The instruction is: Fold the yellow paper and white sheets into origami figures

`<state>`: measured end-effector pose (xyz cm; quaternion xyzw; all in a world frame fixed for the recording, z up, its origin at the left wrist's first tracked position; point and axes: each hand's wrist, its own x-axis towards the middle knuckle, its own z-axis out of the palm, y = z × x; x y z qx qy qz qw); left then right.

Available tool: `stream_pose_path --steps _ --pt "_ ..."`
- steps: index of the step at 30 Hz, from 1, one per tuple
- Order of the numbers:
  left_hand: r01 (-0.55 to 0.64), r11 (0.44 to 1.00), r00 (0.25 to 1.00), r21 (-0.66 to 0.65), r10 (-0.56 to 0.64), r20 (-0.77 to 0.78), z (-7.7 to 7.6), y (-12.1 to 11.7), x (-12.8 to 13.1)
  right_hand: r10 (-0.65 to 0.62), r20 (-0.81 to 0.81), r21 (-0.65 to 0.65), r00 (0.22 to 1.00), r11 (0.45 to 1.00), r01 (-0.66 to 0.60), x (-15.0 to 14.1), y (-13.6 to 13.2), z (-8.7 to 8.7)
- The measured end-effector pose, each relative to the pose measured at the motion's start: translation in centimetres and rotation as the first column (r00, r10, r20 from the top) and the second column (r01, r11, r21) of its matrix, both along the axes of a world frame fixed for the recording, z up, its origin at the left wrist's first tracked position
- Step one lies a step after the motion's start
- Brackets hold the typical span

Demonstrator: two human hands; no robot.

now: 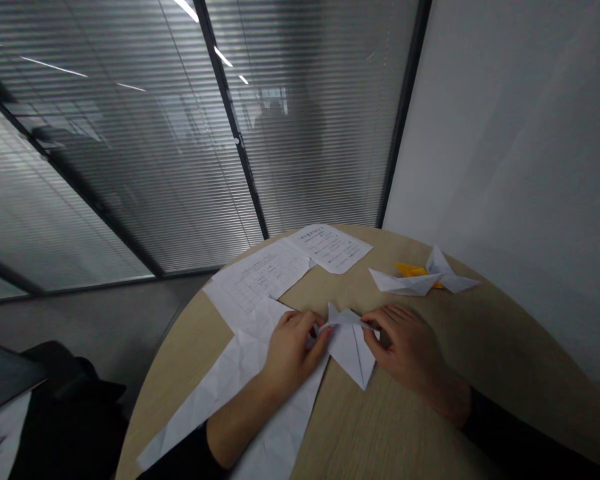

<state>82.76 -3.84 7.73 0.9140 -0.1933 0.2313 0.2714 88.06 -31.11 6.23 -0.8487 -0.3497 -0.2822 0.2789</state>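
Note:
A partly folded white paper piece (351, 347) lies on the round wooden table (405, 413) between my hands. My left hand (293, 350) pinches its left upper edge with thumb and fingers. The right upper edge is pinched by my right hand (405, 350), whose fingers are curled on it. Under my left hand and forearm lies a large crumpled white sheet (240, 380).
A folded white paper shape (420, 281) with an orange piece (413, 270) behind it sits at the far right. Two printed sheets (300, 263) lie at the far edge. Glass walls with blinds stand behind; a dark bag (65, 407) is at the lower left.

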Motion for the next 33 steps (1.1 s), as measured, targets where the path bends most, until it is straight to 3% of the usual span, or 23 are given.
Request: stream_pose_path --steps 4,15,20,26,33 --pt "-0.049 0.999 0.999 -0.001 0.049 -0.012 0.0 0.0 0.0 -0.05 -0.006 0.032 0.999 0.998 0.05 0.2 -0.2 -0.6" --pt "0.038 0.998 0.994 0.045 -0.033 -0.102 -0.3 0.4 0.2 0.019 -0.085 -0.055 0.996 0.998 -0.024 1.3 -1.4 -1.0" --pt "0.114 0.989 0.988 0.093 -0.103 -0.118 0.1 0.5 0.1 0.137 -0.071 -0.134 0.988 0.98 -0.145 1.5 -1.7 -0.5" --pt "0.157 0.976 0.981 0.15 -0.137 -0.137 0.1 0.4 0.1 0.338 0.086 -0.16 0.937 0.933 -0.322 0.4 -1.4 -0.4" --pt "0.271 0.961 0.963 0.059 -0.27 -0.027 0.5 0.4 -0.5 0.39 0.156 -0.246 0.908 0.905 -0.347 -0.2 -1.3 0.3"
